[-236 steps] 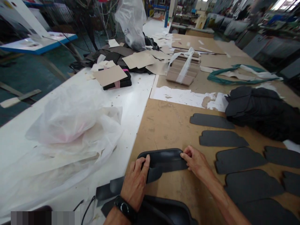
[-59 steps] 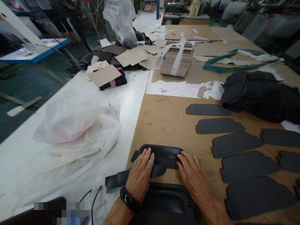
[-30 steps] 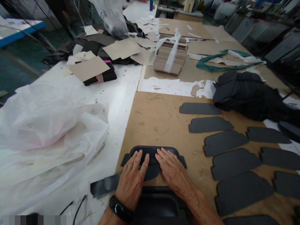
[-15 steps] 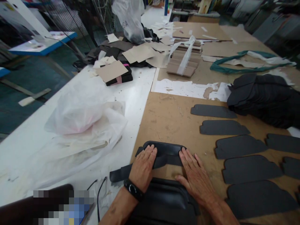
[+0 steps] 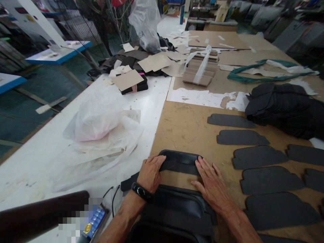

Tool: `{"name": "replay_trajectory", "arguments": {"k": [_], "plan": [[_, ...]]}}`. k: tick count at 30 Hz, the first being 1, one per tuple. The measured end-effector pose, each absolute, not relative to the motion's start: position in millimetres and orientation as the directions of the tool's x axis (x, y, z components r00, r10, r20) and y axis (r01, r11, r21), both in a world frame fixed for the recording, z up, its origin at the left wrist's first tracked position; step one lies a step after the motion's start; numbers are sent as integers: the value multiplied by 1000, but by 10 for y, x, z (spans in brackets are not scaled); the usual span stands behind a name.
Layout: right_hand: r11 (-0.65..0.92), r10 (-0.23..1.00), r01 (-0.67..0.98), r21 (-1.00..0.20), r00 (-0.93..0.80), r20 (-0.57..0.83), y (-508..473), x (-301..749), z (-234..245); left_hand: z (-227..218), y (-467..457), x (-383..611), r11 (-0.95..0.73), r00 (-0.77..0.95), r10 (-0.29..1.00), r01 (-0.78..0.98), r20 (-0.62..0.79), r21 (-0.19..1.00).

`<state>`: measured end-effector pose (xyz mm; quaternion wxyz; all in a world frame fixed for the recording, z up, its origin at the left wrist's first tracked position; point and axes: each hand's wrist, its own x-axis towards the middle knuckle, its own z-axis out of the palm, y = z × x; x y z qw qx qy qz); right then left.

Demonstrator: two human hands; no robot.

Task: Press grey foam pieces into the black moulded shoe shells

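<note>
A black shaped panel with a raised, glossy rim (image 5: 181, 160) lies across the brown board in front of me. At its left end my left hand (image 5: 150, 173) is closed over the corner, fingers bent and pressed together, thumb hidden. My right hand (image 5: 212, 185) lies on the right end with straight fingers and the thumb held apart. Nearer to me, between my forearms, are more black moulded panels (image 5: 177, 202), partly overlapping. A dark strip (image 5: 128, 182) sticks out to the left behind my left wrist, which wears a black band.
Flat dark grey pieces (image 5: 263, 157) are laid out at right, beside a heap of black pieces (image 5: 280, 104). A translucent plastic bag (image 5: 98, 118) lies on the white table at left. Tied cardboard pieces (image 5: 199, 69) and a teal ring-shaped band (image 5: 243, 78) are farther back.
My left hand has shifted slightly left, from flat on the panel to its left corner, with fingers more bent. The loose strip across the panel now lies flatter. My right hand has barely moved.
</note>
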<state>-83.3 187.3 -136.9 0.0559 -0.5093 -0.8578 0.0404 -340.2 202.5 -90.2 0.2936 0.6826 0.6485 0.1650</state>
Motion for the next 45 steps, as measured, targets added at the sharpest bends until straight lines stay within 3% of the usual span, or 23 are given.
{"name": "replay_trajectory", "arguments": {"k": [8, 13, 24, 31, 37, 41, 45], "plan": [[330, 933, 894, -302, -357, -37, 2009, -804, -1297, -1033, 2155, -3582, 232, -130, 970, 749, -206, 621], [275, 952, 890, -363, -306, -28, 2064, -825, -1282, -1018, 2136, -3569, 338, -181, 935, 714, -306, 613], [292, 954, 871, -396, -294, 56, 2091, -821, -1364, -1028, 2230, -3609, 541, -53, 813, 440, -580, 717], [237, 965, 799, -552, -261, 36, 2155, -776, -1341, -964, 2208, -3578, 539, -5, 817, 364, -576, 760], [2, 988, 584, -812, -124, -87, 2252, -662, -1303, -808, 2107, -3529, 593, 50, 780, 254, -623, 764], [-31, 988, 544, -838, -107, -107, 2288, -632, -1264, -839, 2073, -3459, 625, 45, 770, 150, -637, 766], [38, 995, 617, -786, -99, -30, 2282, -647, -1263, -877, 2089, -3401, 644, 18, 762, 78, -647, 761]]}}
